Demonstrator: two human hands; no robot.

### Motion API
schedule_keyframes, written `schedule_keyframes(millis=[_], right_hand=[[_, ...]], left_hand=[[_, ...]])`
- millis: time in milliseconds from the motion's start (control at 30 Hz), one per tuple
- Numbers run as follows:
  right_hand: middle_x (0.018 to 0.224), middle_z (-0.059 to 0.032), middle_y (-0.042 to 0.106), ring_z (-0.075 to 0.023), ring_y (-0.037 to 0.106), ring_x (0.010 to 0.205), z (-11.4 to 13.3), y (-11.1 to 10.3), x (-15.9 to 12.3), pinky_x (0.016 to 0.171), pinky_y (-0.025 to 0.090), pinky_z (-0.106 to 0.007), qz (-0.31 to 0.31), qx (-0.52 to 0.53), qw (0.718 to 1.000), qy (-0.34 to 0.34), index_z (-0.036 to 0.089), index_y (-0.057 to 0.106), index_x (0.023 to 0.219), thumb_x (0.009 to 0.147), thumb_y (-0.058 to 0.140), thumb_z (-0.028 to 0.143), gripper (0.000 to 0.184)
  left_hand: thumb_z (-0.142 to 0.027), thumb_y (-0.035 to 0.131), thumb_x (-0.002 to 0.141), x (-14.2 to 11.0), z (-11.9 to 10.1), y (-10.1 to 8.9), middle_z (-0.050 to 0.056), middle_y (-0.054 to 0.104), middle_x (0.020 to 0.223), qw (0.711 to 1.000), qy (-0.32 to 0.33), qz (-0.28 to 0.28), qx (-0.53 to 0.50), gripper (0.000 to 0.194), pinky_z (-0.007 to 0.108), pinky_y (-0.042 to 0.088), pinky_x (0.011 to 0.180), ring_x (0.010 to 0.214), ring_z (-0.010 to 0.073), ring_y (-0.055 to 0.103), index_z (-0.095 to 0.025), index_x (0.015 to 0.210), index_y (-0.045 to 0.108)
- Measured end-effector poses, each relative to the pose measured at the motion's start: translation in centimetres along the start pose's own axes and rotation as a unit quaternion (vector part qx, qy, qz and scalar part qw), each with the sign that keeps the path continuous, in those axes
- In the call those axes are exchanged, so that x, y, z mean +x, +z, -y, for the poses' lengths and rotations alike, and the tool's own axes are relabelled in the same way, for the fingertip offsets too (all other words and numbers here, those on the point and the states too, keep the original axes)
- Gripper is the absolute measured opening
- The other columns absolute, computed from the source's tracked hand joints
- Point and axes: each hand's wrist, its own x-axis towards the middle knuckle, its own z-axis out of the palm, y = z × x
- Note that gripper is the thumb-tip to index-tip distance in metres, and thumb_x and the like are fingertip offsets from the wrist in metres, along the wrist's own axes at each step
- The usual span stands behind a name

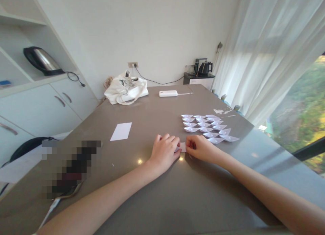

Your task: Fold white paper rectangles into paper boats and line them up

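Both hands meet over a small folded piece of white paper (182, 147) on the brown tabletop. My left hand (166, 150) grips its left end, thumb below and fingers curled over it. At the right end, my right hand (200, 148) pinches the paper between thumb and fingers. Part of the paper is hidden under the hands. Just beyond my right hand stand several white folded paper boats (205, 129), set out in rough rows. A flat white sheet of paper (121, 131) lies to the left of my left hand.
A white bag (126, 89) and a white power bank (168, 93) with a cable are at the table's far side. Paper scraps (222, 111) lie near the right edge. A pixelated dark object (73, 169) with a cable lies at left. A kettle (43, 61) stands on a shelf.
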Motion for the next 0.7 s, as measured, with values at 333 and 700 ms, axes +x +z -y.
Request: schedule_keyframes(millis=[333, 700], right_hand=[[0.055, 0.0016, 0.054, -0.0099, 0.045, 0.052, 0.0, 0.9, 0.0, 0.050, 0.028, -0.021, -0.031, -0.019, 0.999, -0.013, 0.017, 0.050, 0.060, 0.070, 0.057, 0.017, 0.012], [0.051, 0.0031, 0.052, -0.0101, 0.045, 0.050, -0.9, 0.4, 0.6, 0.049, 0.028, -0.021, 0.026, 0.011, 0.999, 0.030, 0.017, 0.051, 0.058, 0.069, 0.061, 0.022, 0.015]], left_hand=[[-0.032, 0.057, 0.085, -0.1, 0.0, 0.1, 0.001, 0.065, 0.090, 1.000, -0.006, 0.005, 0.000, 0.012, 0.037, 0.028, 0.074, 0.092, 0.0216, 0.053, -0.021, 0.086, 0.055], [-0.026, 0.060, 0.080, -0.2, 0.6, -0.1, -0.001, 0.065, 0.092, 0.998, -0.028, 0.017, -0.048, 0.010, 0.036, 0.029, 0.075, 0.095, 0.0208, 0.051, -0.023, 0.089, 0.056]])
